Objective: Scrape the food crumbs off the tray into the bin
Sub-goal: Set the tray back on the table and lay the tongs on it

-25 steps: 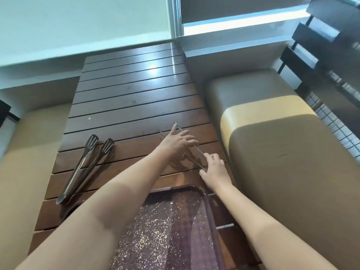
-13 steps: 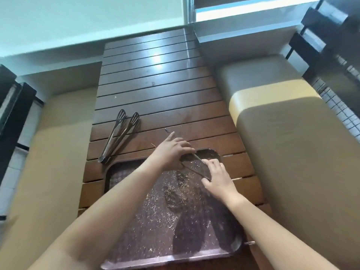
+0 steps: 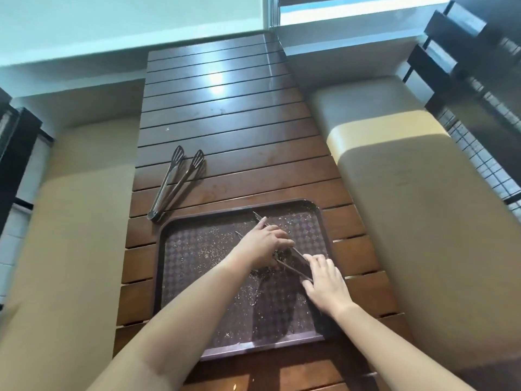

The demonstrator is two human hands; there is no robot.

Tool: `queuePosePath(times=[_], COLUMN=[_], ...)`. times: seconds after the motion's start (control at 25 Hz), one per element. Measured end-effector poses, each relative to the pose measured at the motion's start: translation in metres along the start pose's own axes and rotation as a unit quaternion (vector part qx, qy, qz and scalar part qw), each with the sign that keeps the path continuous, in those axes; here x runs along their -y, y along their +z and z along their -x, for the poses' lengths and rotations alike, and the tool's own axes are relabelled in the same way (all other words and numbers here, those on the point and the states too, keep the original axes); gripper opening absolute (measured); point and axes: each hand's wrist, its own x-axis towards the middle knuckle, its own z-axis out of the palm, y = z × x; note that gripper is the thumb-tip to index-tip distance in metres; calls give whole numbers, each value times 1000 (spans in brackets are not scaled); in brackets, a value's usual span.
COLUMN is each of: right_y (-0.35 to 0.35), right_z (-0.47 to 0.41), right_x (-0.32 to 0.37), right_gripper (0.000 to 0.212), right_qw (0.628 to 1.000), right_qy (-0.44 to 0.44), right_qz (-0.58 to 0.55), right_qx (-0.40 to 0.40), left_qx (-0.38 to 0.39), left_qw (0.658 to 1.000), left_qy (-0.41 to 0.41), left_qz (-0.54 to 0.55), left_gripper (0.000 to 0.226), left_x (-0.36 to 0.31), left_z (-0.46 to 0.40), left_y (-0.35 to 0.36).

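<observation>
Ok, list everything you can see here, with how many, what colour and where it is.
Tray: one, dark brown with a checked pattern, near end of the table.
Crumbs: many, pale, scattered across the tray.
Forks: two, silver, held crossed above the tray's right half.
Tongs: one pair, silver, on the table just beyond the tray's far left corner.
Table: one, dark brown slatted wood, centre.
Benches: two, tan padded, one on each side of the table.
Bin: none in view.
Left hand: one, over the tray, gripping the forks near their far ends.
Right hand: one, over the tray's right side, fingers on the forks' near ends.
</observation>
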Motion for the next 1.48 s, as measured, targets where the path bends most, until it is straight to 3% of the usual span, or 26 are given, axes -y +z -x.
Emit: queuePosePath(times=[0.12,0.24,0.32,0.44,0.56,0.76,1.16,1.28,1.48], right_y=[0,-6,-12,-25,-33,-42,-23,-15,-24], right_z=[-1,-5,-14,-42,-78,-146,-257,-268,-256], right_x=[0,8,25,67,123,194,267,277,283], right_gripper=[62,68,64,45,40,47,63,51,34], right_qw=[1000,999,997,993,986,983,927,914,896], right_qy=[2,4,-15,-63,-115,-169,-290,-305,-345], right_qz=[27,33,20,-26,-71,-10,237,268,274], right_qx=[16,-16,-73,-97,-99,-72,-13,13,-58], left_qx=[-3,-82,-176,-272,-285,-252,-226,-247,-298], left_qw=[1000,991,957,869,806,752,751,747,749], left_qy=[3,-52,-150,-316,-435,-524,-549,-533,-515], left_qz=[-6,94,177,266,284,311,288,312,291], left_gripper=[76,63,49,39,44,60,63,52,49], left_x=[0,10,29,74,126,195,231,231,217], left_z=[3,21,36,57,74,90,85,84,102], left_y=[2,-3,-8,-11,-8,15,59,65,60])
